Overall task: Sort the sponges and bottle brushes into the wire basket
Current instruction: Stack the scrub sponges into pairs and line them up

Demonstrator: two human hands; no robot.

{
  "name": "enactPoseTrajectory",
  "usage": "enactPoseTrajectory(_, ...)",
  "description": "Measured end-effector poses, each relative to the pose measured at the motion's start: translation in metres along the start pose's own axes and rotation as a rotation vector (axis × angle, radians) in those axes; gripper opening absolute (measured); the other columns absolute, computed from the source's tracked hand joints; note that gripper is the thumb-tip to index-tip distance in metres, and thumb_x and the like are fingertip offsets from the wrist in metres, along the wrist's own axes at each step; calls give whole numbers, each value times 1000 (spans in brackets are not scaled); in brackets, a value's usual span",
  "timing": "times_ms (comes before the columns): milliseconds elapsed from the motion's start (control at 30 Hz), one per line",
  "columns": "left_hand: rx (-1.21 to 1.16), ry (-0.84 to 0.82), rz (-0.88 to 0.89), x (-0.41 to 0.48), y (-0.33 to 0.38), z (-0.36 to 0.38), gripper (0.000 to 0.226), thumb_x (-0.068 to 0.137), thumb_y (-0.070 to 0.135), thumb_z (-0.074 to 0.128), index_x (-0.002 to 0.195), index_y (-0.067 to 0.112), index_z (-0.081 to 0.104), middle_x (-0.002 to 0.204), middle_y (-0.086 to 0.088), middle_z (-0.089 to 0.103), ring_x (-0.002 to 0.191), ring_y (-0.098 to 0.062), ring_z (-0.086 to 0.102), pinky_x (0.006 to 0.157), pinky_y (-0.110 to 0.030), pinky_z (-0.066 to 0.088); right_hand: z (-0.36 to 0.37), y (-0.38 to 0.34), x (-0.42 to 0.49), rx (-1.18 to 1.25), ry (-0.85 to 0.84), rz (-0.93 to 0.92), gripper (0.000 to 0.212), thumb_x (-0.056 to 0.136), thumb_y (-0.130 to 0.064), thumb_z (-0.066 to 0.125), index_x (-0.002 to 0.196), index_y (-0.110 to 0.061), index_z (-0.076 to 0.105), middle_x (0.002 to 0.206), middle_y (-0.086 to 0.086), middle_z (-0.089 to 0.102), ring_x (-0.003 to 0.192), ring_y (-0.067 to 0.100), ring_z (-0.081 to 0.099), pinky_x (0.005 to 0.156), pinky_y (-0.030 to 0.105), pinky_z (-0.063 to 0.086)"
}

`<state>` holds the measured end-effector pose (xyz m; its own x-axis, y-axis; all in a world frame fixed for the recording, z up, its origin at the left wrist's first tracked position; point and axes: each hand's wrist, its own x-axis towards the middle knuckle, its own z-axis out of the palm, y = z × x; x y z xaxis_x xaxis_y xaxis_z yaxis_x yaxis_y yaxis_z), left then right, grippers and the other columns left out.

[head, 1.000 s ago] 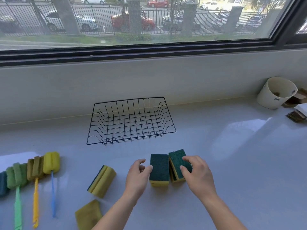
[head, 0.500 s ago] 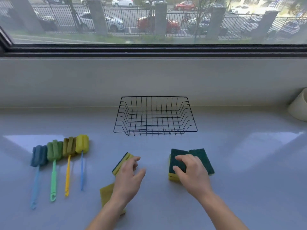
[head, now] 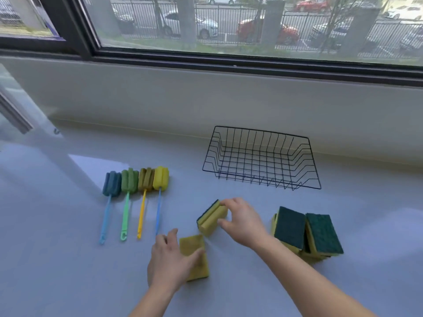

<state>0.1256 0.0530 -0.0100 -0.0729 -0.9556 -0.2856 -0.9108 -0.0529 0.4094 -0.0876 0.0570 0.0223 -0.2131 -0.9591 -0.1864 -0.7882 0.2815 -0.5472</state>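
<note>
Half a second back my right hand (head: pixel 242 221) was on the green-faced sponges (head: pixel 306 232) and my left hand (head: pixel 170 264) was at the tilted sponge (head: pixel 211 217). Both have since shifted. The right has let go of the green-faced pair and crossed to the tilted sponge, and the left has dropped back onto the flat sponge (head: pixel 194 257).

Nothing has gone into the wire basket (head: pixel 261 159) yet; only bare wire shows inside it. I judge the sorting as barely begun, with these two yellow sponges the likely first loads.

The tilted sponge sits on the desk (head: pixel 366 225) in front of the basket's near-left corner, propped on edge with its dark scouring face turned to the left. The flat sponge lies further out from the basket on that same side, yellow face up. The green-faced pair rests in front of the basket's right part, side by side, with yellow showing beneath them. The four bottle brushes (head: pixel 137 191) lie in a row well to the left of the basket, with their handles pointing toward me.

My right forearm comes in low, and its grip is pinching the tilted sponge, fingertips on the upper edge and thumb against the yellow side. My left hand lies palm down on the flat sponge with its grip spread. The thumb lies across the top and the fingers reach past the far corner, not closed round the sponge as far as I can see.
</note>
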Motion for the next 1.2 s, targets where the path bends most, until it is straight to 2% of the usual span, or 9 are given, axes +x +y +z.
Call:
enactPoseTrajectory(167, 71, -45, -66, 4, 14, 15, 98, 59, 80, 57, 137, 24, 35, 126, -2, 39, 124, -24, 45, 89, -38, 46, 25, -35, 41, -225, -139, 18, 66, 87, -56, 62, 147, -40, 40, 155, 10, 33, 140, 34, 27, 106, 45, 39)
enactPoseTrajectory(367, -31, -89, -136, 5, 9, 21, 77, 61, 53, 62, 128, 21, 39, 118, -5, 43, 112, -29, 53, 87, -36, 47, 39, -42, 47, -491, -247, 16, 52, 80, -56, 66, 124, -29, 63, 126, 9, 51, 120, 35, 43, 92, 41, 38)
enactPoseTrajectory(533, -667, -123, -268, 14, -12, 15, 54, 75, 31, 66, 127, 25, 51, 108, -2, 63, 95, -26, 66, 85, -43, 56, 16, -17, 26, -261, -293, 152, 40, 70, -42, 66, 105, -22, 64, 107, 6, 54, 104, 30, 49, 71, 30, 41)
enactPoseTrajectory(633, -981, -186, -356, 20, -13, 17, 37, 88, 13, 56, 123, 21, 59, 102, -9, 68, 91, -34, 70, 84, -51, 59, -2, 3, 6, -32, -272, 210, 52, 62, -38, 72, 113, -31, 66, 109, 0, 62, 98, 22, 60, 61, 27, 46)
enactPoseTrajectory(767, -695, -63, -213, 19, -12, 19, 41, 93, 16, 46, 130, 29, 56, 116, 3, 68, 100, -23, 64, 87, -40, 52, -5, 17, -26, 363, -217, 206, 75, 61, -30, 79, 130, -43, 54, 126, -8, 46, 114, 10, 51, 73, 19, 51)
enactPoseTrajectory(867, -542, 72, -160, 17, -19, 15, 47, 95, 9, 40, 138, 28, 48, 104, -3, 67, 90, -32, 61, 72, -38, 44, 5, 15, -42, 660, -201, 196, 83, 58, -26, 82, 133, -45, 54, 136, -14, 48, 124, 9, 49, 92, 24, 47)
enactPoseTrajectory(1033, -428, 183, -124, 19, -43, 9, 38, 97, 9, 41, 113, 33, 66, 102, -2, 66, 87, -21, 58, 71, -35, 45, 27, -1, -47, 666, -157, 72, 88, 59, -18, 82, 138, -42, 50, 138, -19, 48, 129, -1, 46, 112, 35, 42)
enactPoseTrajectory(1133, -519, 105, -194, 24, -49, 7, 29, 96, 25, 49, 82, 45, 64, 95, 2, 65, 86, -19, 56, 75, -36, 44, 39, -15, -44, 607, -183, -39, 90, 63, -11, 79, 142, -36, 47, 141, -18, 42, 133, -4, 41, 115, 31, 39)
enactPoseTrajectory(1200, -559, 25, -206, 23, -48, 6, 16, 91, 32, 59, 81, 44, 62, 90, 4, 65, 85, -18, 60, 75, -36, 48, 45, -22, -40, 538, -178, -101, 89, 63, -16, 77, 145, -30, 46, 142, -13, 41, 138, 5, 39, 116, 33, 38)
